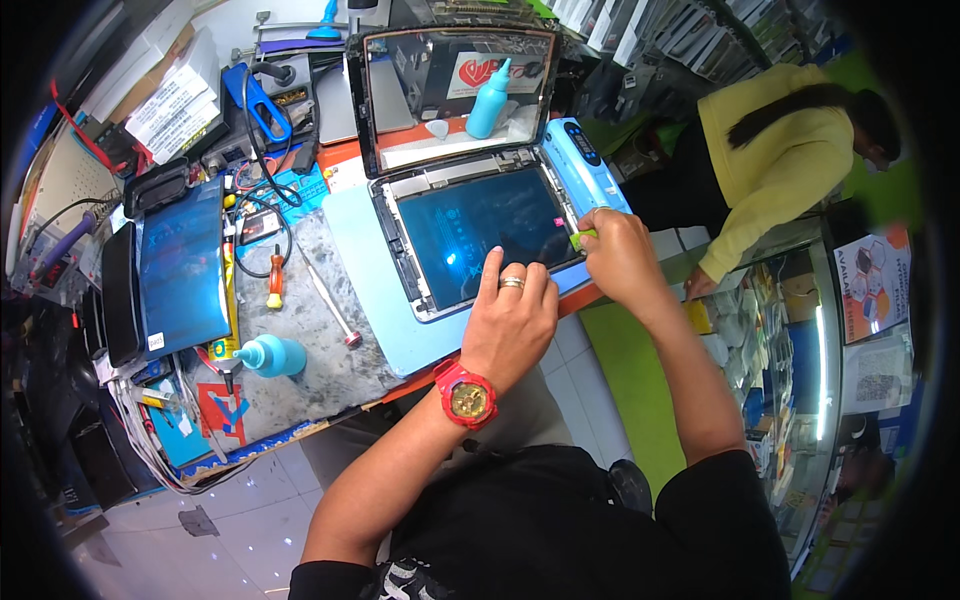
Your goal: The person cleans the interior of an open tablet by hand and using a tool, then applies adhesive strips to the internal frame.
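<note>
An opened tablet lies on a light blue mat (400,345), its dark display panel (470,240) set in a metal body. Its front glass frame (362,100) is tilted up at the far side. My left hand (515,315) rests over the near edge, index finger stretched onto the display, other fingers loosely bent, holding nothing. At the tablet's right edge my right hand (622,258) pinches a small green pry tool (582,238) against the rim. A small pink piece (559,222) lies near that edge. A light blue bottle (488,105) shows behind the glass frame.
A white-and-blue device (580,160) stands right of the tablet. Left are an orange-yellow screwdriver (275,278), a thin metal tool (325,290), another light blue bottle (272,355) and a dark screen panel (185,265). A person in a yellow top (770,140) bends at the right by a glass case.
</note>
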The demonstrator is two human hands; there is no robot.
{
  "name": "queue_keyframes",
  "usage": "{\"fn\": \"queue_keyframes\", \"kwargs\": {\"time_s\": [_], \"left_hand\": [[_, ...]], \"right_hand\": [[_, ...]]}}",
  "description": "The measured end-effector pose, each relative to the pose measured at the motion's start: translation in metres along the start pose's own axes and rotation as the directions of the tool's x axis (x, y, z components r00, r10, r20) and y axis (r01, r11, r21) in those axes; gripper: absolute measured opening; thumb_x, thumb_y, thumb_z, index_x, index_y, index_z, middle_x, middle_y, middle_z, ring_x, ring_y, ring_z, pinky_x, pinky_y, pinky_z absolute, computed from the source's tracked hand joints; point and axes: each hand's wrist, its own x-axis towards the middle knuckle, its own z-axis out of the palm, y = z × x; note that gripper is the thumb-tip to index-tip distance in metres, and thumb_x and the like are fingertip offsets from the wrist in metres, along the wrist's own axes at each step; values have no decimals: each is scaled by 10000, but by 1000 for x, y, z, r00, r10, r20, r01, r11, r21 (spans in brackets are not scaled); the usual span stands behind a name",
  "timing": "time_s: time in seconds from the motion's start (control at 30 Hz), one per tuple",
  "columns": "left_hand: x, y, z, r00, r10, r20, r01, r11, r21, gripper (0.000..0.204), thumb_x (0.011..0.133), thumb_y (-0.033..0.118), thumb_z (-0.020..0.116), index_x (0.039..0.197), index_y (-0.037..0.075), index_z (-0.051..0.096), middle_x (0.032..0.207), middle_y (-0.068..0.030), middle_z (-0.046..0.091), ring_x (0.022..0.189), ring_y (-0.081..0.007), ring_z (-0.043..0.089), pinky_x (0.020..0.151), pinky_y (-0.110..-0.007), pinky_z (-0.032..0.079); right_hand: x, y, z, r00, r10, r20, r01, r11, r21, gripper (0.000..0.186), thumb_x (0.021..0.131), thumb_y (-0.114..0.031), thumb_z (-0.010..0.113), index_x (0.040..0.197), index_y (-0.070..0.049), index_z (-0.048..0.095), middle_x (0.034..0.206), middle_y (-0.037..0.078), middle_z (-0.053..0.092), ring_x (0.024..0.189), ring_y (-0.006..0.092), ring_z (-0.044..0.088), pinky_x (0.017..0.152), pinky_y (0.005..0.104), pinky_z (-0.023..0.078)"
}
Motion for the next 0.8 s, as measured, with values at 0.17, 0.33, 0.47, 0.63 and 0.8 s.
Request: {"fn": "queue_keyframes", "kwargs": {"time_s": [0.17,0.33,0.47,0.63,0.8], "left_hand": [[1,1,-1,1000,-2,-20,2,1000,5,206,953,120,662,1116,24,742,989,-75,628,966,-240,653,1182,-529,465],[0,2,-3,1000,19,11,-19,1000,22,221,942,120,657,1122,22,742,996,-76,632,981,-240,650,1168,-520,470],[-3,-1,0,1000,27,9,-28,1000,13,233,943,114,649,1129,10,743,1009,-84,645,1005,-247,653,1137,-504,479],[0,0,-2,999,27,42,-26,999,-22,236,936,106,659,1124,1,755,1024,-93,664,1023,-259,659,1089,-489,489],[0,-1,-1,1000,19,-6,-19,999,-34,202,930,104,675,1086,10,763,1013,-89,658,1006,-262,654,1075,-480,491]], "right_hand": [[14,-4,-10,989,31,147,-26,999,-36,113,929,-19,732,997,55,783,994,291,779,993,468,762,908,505,593],[18,5,5,992,72,102,-78,995,55,115,924,-27,724,990,38,792,1003,284,785,989,471,761,913,505,596],[13,0,14,998,63,30,-65,995,80,120,911,0,705,994,36,784,993,282,786,985,467,764,906,513,597],[15,-3,22,998,15,-53,-11,997,76,143,873,45,684,987,56,769,976,285,781,975,477,762,898,522,595],[15,-2,27,995,-15,-99,22,997,71,129,866,40,685,962,53,771,972,283,779,970,478,760,891,533,595]]}}
